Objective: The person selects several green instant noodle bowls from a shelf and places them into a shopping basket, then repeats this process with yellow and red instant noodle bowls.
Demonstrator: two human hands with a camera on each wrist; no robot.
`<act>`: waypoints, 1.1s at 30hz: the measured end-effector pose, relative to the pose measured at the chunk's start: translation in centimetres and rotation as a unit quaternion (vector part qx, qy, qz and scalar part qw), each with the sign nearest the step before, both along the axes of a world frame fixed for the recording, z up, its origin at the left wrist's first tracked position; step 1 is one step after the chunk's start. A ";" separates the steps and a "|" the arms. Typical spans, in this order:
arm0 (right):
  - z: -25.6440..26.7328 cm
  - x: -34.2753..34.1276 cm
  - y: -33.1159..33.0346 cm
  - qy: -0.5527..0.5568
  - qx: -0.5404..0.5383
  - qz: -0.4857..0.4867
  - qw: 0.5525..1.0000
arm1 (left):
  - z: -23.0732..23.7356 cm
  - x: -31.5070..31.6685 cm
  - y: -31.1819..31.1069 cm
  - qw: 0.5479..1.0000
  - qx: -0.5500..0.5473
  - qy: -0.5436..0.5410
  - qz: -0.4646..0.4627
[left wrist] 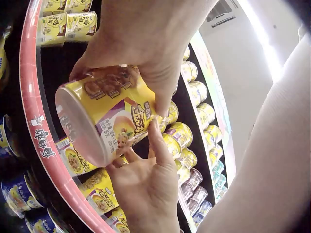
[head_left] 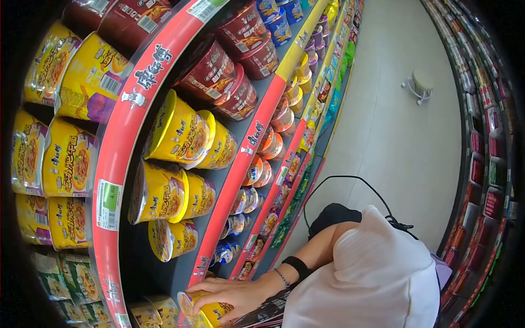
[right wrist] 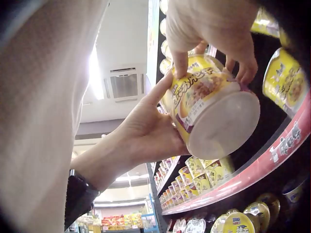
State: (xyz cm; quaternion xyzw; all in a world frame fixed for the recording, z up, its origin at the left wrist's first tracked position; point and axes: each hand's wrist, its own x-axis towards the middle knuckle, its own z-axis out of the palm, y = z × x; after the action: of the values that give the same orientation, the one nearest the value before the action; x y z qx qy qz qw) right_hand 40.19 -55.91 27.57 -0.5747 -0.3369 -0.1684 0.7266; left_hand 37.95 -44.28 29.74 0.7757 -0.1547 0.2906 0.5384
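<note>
A yellow instant noodle cup (left wrist: 109,111) is held tilted between both hands, its pale bottom turned toward the wrist cameras. My left hand (left wrist: 138,41) grips it from one side, the thumb along the printed wall. From the opposite side, the fingers and thumb of my right hand (left wrist: 146,189) hold the wall near the base. In the right wrist view, the right hand (right wrist: 214,34) reaches over the cup with bent fingers while the left hand (right wrist: 148,131) cradles it. The head view has a hand (head_left: 240,292) over the cup (head_left: 216,311) at the bottom edge.
Shelves with red edge strips (head_left: 128,109) stand close on the left, bearing yellow noodle cups (head_left: 178,131) and dark red ones (head_left: 210,71). A pale aisle floor (head_left: 377,120) separates them from a second shelf (head_left: 481,164). A small wheeled stool (head_left: 423,82) stands there.
</note>
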 end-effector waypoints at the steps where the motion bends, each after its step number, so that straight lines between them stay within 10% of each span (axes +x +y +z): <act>1: -0.2 0.0 0.3 0.001 -0.005 0.004 1.000 | 0.0 -0.1 0.1 1.000 0.001 -0.002 0.005; 33: -0.2 -0.9 0.6 -0.040 -0.050 -0.021 0.998 | -0.9 -4.8 1.0 0.964 -0.094 -0.026 0.248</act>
State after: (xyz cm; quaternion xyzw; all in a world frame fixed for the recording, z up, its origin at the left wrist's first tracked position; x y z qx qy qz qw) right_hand 39.28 -55.34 27.41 -0.6097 -0.3620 -0.1896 0.6792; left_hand 33.15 -43.25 28.82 0.7279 0.0567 0.4484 0.5156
